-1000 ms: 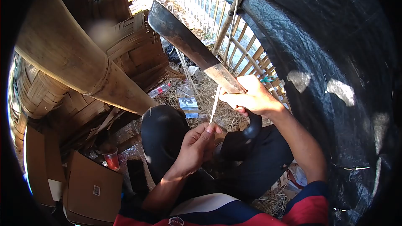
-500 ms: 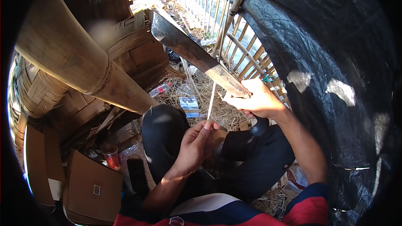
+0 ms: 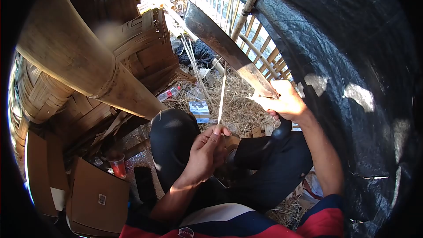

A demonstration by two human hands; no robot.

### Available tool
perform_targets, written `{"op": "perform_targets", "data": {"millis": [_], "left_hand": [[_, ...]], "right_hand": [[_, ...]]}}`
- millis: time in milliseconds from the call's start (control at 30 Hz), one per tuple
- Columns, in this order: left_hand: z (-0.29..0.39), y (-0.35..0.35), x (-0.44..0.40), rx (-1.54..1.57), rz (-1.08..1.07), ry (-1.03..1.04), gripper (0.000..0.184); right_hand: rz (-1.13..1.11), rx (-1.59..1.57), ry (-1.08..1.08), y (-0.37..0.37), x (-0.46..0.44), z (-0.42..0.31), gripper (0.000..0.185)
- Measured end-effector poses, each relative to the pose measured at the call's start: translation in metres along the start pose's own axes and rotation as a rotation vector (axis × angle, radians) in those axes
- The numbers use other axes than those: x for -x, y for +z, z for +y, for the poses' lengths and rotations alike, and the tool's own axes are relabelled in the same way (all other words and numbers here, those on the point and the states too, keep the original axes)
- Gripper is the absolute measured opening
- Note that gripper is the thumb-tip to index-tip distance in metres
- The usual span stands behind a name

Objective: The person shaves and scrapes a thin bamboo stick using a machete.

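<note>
My right hand (image 3: 284, 102) grips a large machete at its handle end. The wide, dark, worn blade (image 3: 227, 48) slants up and to the left, and the black curved handle end (image 3: 282, 130) hangs below my fist. Between thumb and forefinger, my left hand (image 3: 207, 150) pinches a thin pale strip (image 3: 222, 94) near its lower end. That strip rises from my fingers, passes at the blade and seems to carry on upward beyond it. Whether the strip touches the blade, I cannot tell.
A thick bamboo pole (image 3: 105, 75) crosses the left side beside woven bamboo panels (image 3: 143, 48). Cardboard boxes (image 3: 97, 198), a red cup (image 3: 117, 166) and a phone (image 3: 144, 183) lie lower left. Black sheeting (image 3: 352, 61) hangs right. A plastic bottle (image 3: 169, 94) rests on straw-strewn ground.
My right hand and the machete have moved to the right, away from my left hand. The strip now stands more upright. My left hand has barely moved and still pinches it.
</note>
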State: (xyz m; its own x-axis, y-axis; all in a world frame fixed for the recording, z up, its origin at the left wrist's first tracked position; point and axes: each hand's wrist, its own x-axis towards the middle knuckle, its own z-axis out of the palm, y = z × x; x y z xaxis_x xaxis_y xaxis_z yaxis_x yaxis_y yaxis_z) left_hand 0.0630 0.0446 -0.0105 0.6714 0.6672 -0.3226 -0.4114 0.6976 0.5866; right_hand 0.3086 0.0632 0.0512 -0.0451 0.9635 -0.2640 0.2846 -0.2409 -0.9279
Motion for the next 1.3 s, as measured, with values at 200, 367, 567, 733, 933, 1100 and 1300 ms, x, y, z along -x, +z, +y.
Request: {"op": "perform_targets", "data": {"millis": [200, 367, 567, 733, 933, 1100, 1300], "left_hand": [[-0.003, 0.0, -0.002, -0.06, -0.005, 0.01, 0.023], [0.0, 0.0, 0.0, -0.021, -0.055, -0.01, 0.024], [0.006, 0.003, 0.004, 0.016, -0.118, -0.13, 0.028], [0.005, 0.002, 0.003, 0.044, -0.112, -0.106, 0.028], [0.004, -0.001, 0.001, 0.044, -0.111, -0.094, 0.029], [0.003, -0.001, 0.0, 0.0, -0.112, -0.07, 0.029], [0.001, -0.002, -0.001, 0.005, -0.105, -0.073, 0.029]], "right_hand": [[0.146, -0.061, -0.018, 0.0, -0.007, 0.007, 0.017], [0.153, -0.136, -0.03, 0.005, -0.014, 0.004, 0.026], [-0.104, -0.343, 0.017, 0.023, -0.022, -0.009, 0.025], [-0.16, -0.268, -0.006, 0.036, -0.031, -0.005, 0.019], [-0.151, -0.257, -0.022, 0.04, -0.032, -0.006, 0.02], [-0.12, -0.219, 0.013, 0.039, -0.032, -0.013, 0.025], [-0.129, -0.189, -0.029, 0.039, -0.034, -0.006, 0.023]]}}
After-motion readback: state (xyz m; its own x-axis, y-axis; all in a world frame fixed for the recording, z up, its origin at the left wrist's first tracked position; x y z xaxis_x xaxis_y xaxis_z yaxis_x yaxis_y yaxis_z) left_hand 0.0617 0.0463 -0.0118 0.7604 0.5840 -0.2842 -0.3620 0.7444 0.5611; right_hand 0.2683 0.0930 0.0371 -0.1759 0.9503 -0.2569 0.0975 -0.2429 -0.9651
